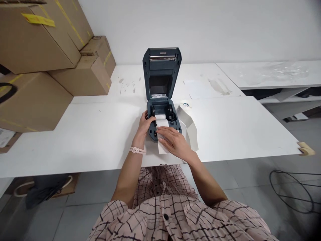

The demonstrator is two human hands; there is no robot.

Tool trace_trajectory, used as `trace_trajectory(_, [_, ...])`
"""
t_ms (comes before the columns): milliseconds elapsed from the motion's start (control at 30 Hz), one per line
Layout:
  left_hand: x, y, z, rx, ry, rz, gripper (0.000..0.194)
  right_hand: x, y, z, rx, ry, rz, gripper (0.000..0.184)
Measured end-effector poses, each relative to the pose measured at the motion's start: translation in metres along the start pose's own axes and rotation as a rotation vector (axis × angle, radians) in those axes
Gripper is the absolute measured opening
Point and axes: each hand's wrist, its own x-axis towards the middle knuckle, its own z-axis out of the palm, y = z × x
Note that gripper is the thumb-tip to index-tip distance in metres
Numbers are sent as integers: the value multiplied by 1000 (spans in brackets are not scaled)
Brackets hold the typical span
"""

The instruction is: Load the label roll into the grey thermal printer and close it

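A dark grey label printer (151,132) stands on the white table with its lid (162,72) raised. My left hand (144,124) grips the printer's left side, thumb over the rim and fingers along the outside. From inside the printer a white label strip (164,150) runs out over the front edge. My right hand (174,140) lies on this strip, fingers stretched out and pressed flat, covering part of the printer's front. Beside the printer on the right, a loose curl of backing paper (192,130) trails across the table, with a small label roll (185,105) behind it.
Cardboard boxes (82,77) are stacked at the table's left end. A white wall rises behind the white table (225,130). Clear plastic wrap (286,70) lies on the surface at the far right. A thin black stand (293,197) is on the floor at right.
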Motion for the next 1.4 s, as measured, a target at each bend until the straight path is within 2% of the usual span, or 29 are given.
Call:
trace_trajectory(200, [-2, 4, 1, -20, -9, -25, 70, 0, 1, 1, 14, 26, -6, 36])
trace_trajectory(600, [-7, 8, 1, -69, -29, -33, 63, -7, 3, 8, -68, 52, -51, 30])
trace_trajectory(867, [-7, 10, 0, -95, -33, -46, 57, -9, 5, -5, -25, 23, -91, 27])
trace_trajectory(1200, [-16, 6, 2, -108, 38, -86, 43, -10, 7, 3, -55, 49, -82, 30])
trace_trajectory(1300, [-18, 9, 3, -76, 68, -48, 37, -10, 7, 3, -65, 67, -55, 33])
trace_trajectory(1400, [-19, 13, 4, -7, 91, -11, 42, -11, 7, 10, -176, 68, -41, 37])
